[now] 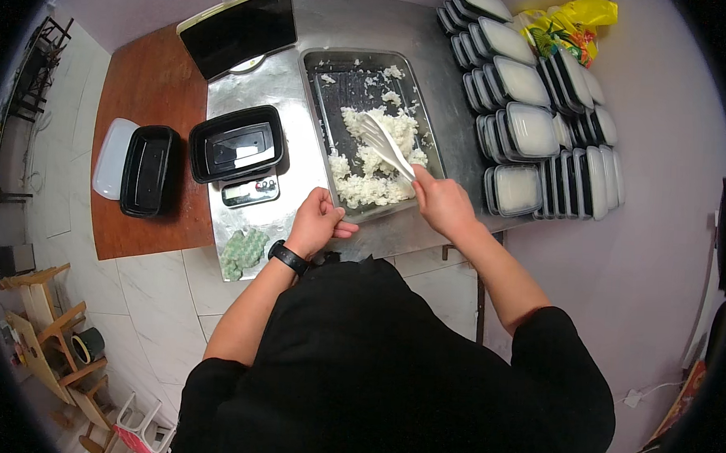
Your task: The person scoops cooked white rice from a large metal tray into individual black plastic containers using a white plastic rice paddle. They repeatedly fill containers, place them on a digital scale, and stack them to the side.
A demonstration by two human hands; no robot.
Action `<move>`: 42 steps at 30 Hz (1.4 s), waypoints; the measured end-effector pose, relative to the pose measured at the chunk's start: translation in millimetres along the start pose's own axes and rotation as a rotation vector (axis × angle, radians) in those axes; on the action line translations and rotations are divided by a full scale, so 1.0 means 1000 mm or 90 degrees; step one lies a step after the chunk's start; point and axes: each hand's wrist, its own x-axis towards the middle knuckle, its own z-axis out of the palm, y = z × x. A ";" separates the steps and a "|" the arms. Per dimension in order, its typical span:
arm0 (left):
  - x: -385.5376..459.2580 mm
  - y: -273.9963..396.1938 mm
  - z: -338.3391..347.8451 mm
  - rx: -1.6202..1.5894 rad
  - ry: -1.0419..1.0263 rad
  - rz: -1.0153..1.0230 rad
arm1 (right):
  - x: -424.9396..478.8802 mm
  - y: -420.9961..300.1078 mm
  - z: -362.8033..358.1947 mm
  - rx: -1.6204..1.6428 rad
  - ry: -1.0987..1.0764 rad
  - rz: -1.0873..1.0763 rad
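Note:
My right hand (442, 201) grips the handle of a white slotted plastic spoon (383, 143). Its slotted head lies on cooked white rice (371, 187) in a shallow rectangular metal tray (428, 145). Most of the rice is heaped in the near half, while loose clumps cling to the far part. At the tray's near left corner is my left hand (319, 220), its fingers partly curled by the rim. Whether they pinch the rim, I cannot tell. Left of the tray, an open black plastic container (239, 145) sits over a digital kitchen scale (250, 191), whose display end shows.
Stacks of lidded black containers (519, 133) line the right side, with a yellow plastic bag (569, 23) behind. Another black container (149, 171) and a translucent lid (112, 158) lie left. A dark-screened tablet (241, 33) stands at the back. A green cloth (243, 253) lies near the front edge.

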 end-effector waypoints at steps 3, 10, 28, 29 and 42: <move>0.009 -0.010 -0.008 -0.004 0.013 -0.014 | -0.012 -0.009 -0.030 0.058 -0.070 -0.012; 0.027 -0.039 -0.029 -0.008 0.032 -0.026 | -0.031 0.000 0.002 -0.017 -0.164 -0.077; 0.033 -0.044 -0.031 -0.013 0.052 0.007 | -0.002 0.042 -0.082 -0.197 -0.095 -0.178; 0.033 -0.048 -0.033 0.005 0.070 0.006 | -0.001 0.042 -0.093 -0.213 -0.125 -0.200; 0.027 -0.045 -0.009 0.197 0.109 0.055 | 0.012 0.098 -0.070 -0.389 -0.026 -0.208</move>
